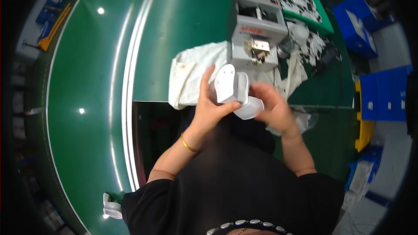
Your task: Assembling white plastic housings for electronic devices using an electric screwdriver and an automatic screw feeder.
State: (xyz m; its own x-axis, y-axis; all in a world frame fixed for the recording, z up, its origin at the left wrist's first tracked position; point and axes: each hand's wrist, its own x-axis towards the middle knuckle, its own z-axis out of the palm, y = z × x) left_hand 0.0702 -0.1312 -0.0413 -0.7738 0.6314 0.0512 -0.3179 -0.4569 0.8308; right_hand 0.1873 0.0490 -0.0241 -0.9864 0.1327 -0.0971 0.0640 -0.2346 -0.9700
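My left hand (210, 104) grips a white moulded plastic part (225, 82), its thumb along the lower edge and fingers behind. The part has a rounded flat face with small holes and a curved, flared section (250, 108) on its right. Beside that section is my right hand (275, 106), fingers curved toward it and smeared by motion; whether they grip it I cannot tell. Just beyond my hands lies a white cloth (193, 72) at the table edge. A grey bench machine (257, 28) with a small metal fixture (260, 48) stands behind the part.
A green bin (322, 21) holding many small black and white pieces stands at the back right. White scraps (296, 72) lie beside the machine. Blue bins (385, 93) line the right side. Another white part (112, 209) rests on the green surface (93, 117) at lower left.
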